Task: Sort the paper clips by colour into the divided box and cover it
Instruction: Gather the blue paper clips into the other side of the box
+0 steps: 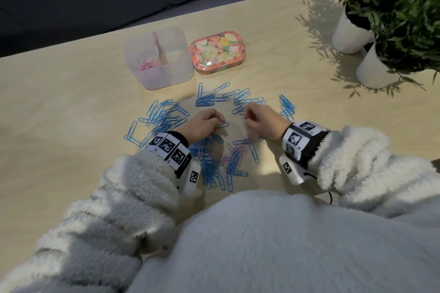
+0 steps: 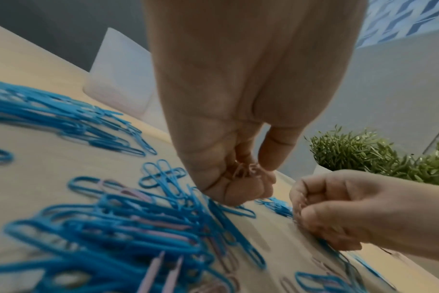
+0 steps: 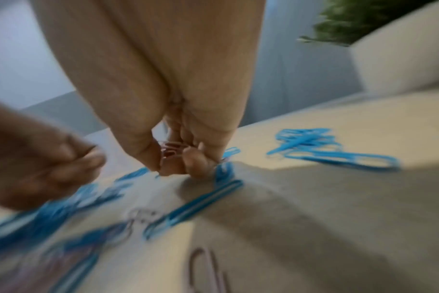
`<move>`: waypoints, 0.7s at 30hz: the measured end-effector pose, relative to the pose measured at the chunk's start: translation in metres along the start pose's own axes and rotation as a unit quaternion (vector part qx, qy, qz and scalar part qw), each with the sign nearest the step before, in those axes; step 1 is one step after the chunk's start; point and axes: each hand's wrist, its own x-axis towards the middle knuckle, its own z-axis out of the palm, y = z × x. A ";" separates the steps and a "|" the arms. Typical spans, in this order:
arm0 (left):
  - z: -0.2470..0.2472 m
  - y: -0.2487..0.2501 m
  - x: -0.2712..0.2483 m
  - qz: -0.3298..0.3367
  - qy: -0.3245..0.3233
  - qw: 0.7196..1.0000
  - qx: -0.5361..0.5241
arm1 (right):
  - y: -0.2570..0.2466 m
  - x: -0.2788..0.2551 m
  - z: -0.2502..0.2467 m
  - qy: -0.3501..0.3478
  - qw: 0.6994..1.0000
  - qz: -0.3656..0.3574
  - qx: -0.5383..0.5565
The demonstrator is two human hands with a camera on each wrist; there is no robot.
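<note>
We curl both hands, left hand (image 1: 202, 123) and right hand (image 1: 262, 121), around pink paper clips (image 2: 246, 170); let's keep blue clips (image 1: 166, 112) out before reaching the divided box (image 1: 157, 59).

The setting looked like a home or office desk. A pale wooden tabletop (image 1: 71, 102) filled most of the head view. At the upper right of the frame stood two leafy green plants in white pots (image 1: 350, 33). A floral tin (image 1: 216, 51) sat near the centre top, beside a clear plastic box (image 1: 158, 59). Blue paper clips (image 1: 164, 114) lay scattered mid-frame. Beyond the table's far edge, upper left, something dark and cushioned, perhaps a sofa (image 1: 59, 0), showed dimly.
</note>
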 end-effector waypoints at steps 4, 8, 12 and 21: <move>0.011 0.007 0.007 0.046 -0.010 0.995 0.090 | 0.024 -0.005 -0.021 0.057 0.944 0.127 0.300; 0.025 0.020 0.018 0.122 -0.003 0.967 0.225 | 0.038 -0.020 -0.041 -0.014 0.823 0.187 0.536; 0.043 0.028 0.024 0.150 -0.045 0.942 0.298 | 0.047 -0.024 -0.046 -0.028 0.795 0.220 0.565; 0.057 0.023 0.028 0.197 -0.032 0.881 0.430 | 0.043 -0.059 -0.024 -0.018 0.992 0.089 -0.087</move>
